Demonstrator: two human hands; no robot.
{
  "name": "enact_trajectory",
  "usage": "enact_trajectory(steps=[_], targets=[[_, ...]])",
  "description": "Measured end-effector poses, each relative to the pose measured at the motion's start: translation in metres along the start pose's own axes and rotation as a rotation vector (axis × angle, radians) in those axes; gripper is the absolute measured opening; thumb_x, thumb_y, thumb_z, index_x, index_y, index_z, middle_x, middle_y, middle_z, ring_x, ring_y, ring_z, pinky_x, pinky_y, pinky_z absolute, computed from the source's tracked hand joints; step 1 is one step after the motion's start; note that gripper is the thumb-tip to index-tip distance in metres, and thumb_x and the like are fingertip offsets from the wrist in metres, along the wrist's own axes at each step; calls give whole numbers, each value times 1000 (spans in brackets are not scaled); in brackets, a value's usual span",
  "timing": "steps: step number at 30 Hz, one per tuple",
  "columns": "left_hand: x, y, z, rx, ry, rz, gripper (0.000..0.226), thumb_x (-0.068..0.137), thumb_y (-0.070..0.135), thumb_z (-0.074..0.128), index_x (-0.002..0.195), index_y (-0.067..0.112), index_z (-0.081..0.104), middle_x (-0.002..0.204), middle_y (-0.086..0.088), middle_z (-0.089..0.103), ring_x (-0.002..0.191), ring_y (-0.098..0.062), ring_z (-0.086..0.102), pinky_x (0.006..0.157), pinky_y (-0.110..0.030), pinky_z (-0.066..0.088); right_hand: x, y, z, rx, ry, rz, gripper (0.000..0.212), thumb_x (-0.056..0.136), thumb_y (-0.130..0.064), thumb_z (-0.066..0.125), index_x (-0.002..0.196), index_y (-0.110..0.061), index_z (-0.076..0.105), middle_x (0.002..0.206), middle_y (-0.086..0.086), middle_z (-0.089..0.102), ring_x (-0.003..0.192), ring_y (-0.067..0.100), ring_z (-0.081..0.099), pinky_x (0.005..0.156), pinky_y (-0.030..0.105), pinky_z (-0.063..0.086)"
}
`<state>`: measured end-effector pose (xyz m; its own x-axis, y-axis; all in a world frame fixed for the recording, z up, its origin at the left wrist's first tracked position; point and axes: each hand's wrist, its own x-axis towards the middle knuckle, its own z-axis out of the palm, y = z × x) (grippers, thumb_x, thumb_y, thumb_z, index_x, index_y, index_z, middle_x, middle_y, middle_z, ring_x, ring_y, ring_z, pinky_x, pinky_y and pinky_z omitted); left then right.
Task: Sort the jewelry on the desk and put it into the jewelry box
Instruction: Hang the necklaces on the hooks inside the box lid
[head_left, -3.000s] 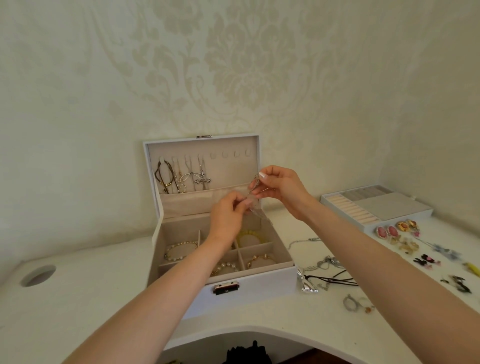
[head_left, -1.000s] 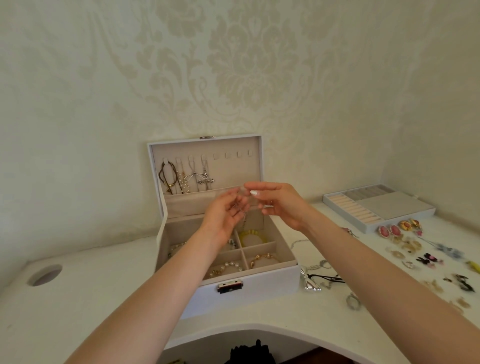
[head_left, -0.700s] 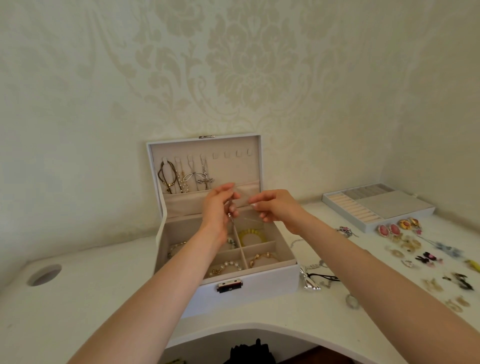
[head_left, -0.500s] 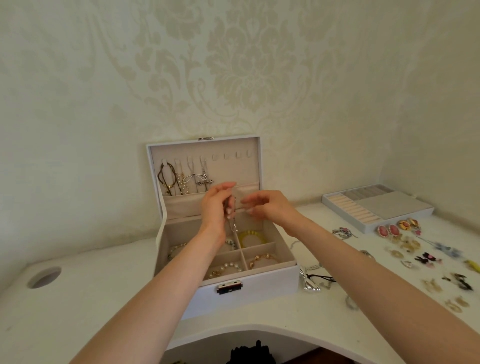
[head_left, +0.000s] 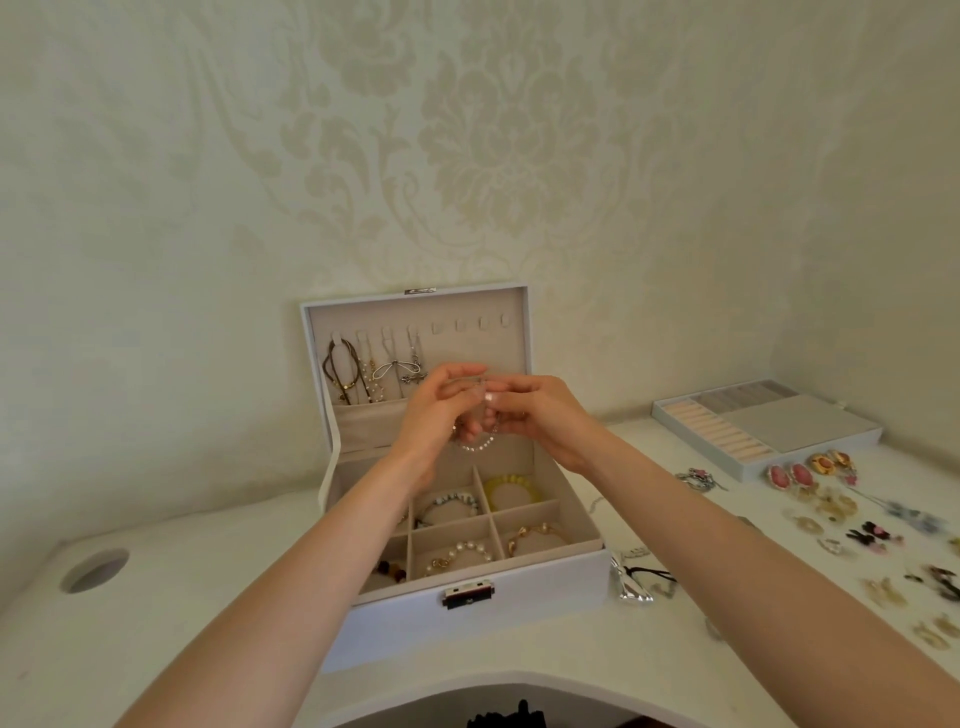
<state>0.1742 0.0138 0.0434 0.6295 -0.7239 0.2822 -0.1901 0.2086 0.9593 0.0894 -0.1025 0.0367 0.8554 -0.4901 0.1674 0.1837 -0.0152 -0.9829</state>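
Left hand (head_left: 431, 410) and right hand (head_left: 545, 415) have drawn together over the jewelry box (head_left: 467, 629). Their fingers (head_left: 511, 384) pinch a beaded chain (head_left: 478, 446).

Tray (head_left: 800, 423) and, seemingly, earrings (head_left: 789, 475) lie right of jewelry box (head_left: 415, 634).

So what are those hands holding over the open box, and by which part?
A thin beaded chain: left hand and right hand each pinch it, apparently near an end, its middle sagging between them.
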Motion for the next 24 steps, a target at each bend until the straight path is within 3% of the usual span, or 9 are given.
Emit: enact_trajectory(steps=[4, 7, 9, 14, 19, 24], targets=[[8, 0, -13, -205, 112, -10, 21, 90, -2, 52, 104, 12, 61, 85, -5, 68, 57, -8, 57, 50, -19, 48, 4, -2, 4, 0, -14, 24, 18, 88, -9, 63, 104, -5, 69, 58, 0, 52, 58, 13, 53, 68, 29, 54], [10, 2, -21, -423, 116, -56, 23, 90, -5, 50, 106, 8, 59, 77, -3, 67, 56, -8, 59, 52, -19, 51, 5, -2, 5, -108, -52, 37, 20, 90, -23, 63, 99, -8, 72, 49, -2, 44, 50, 12, 48, 65, 26, 52], [8, 1, -21, -434, 101, -71, 23, 89, -4, 50, 106, 9, 59, 73, 0, 67, 52, -6, 58, 49, -17, 48, 6, -2, 9, -184, -64, 14, 20, 91, -27, 61, 94, -11, 72, 44, -3, 41, 45, 11, 45, 59, 22, 48], [9, -4, -23, -187, 83, -24, 19, 87, -1, 56, 98, 13, 63, 68, 0, 58, 43, -4, 41, 40, -15, 32, 12, -4, 12, -111, -67, 17, 12, 90, -19, 62, 81, -12, 65, 41, -3, 43, 43, 11, 47, 62, 25, 50], [11, -4, -31, 207, 92, 58, 13, 88, 4, 60, 100, 4, 63, 73, -2, 62, 45, 1, 51, 46, -14, 44, 19, -7, 10, 35, 12, -30, 9, 87, -12, 65, 80, -7, 62, 56, 3, 52, 53, 14, 58, 63, 28, 55], [19, -6, -34, 510, 129, 174, 3, 88, 9, 61, 87, 10, 64, 69, 1, 61, 53, -4, 56, 55, -16, 49, 25, -9, 21, -9, 175, -108, 11, 86, -8, 66, 78, -3, 61, 55, 4, 53, 46, 13, 60, 55, 25, 56]])
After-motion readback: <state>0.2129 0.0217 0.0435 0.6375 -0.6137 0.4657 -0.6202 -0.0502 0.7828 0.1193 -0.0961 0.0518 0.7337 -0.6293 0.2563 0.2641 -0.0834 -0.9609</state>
